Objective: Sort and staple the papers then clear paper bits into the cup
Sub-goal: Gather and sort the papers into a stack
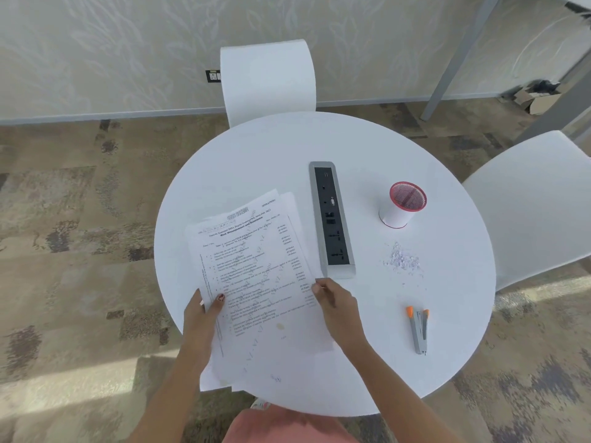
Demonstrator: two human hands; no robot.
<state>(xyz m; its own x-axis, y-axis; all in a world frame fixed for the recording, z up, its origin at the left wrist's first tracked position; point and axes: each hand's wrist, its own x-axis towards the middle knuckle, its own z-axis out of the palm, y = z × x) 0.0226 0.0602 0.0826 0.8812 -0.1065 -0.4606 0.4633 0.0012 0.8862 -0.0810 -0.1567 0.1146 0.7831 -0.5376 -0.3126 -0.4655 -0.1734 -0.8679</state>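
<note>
Papers: loose stack, near left part of round surface, overhanging near edge.
Left hand: grasping stack's left edge.
Right hand: pinching right edge.
Bits: scattered right of socket strip.
Cup: upright, beyond bits.
Stapler: near right, untouched.

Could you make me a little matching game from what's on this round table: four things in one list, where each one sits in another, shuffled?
Things:
1. papers
2. cup
3. paper bits
4. stapler

Places:
A. loose heap between cup and stapler
B. standing at the far right, beyond the heap
C. held at both edges by the left hand and right hand
D. lying untouched at the near right

Pairs: 1-C, 2-B, 3-A, 4-D
</note>
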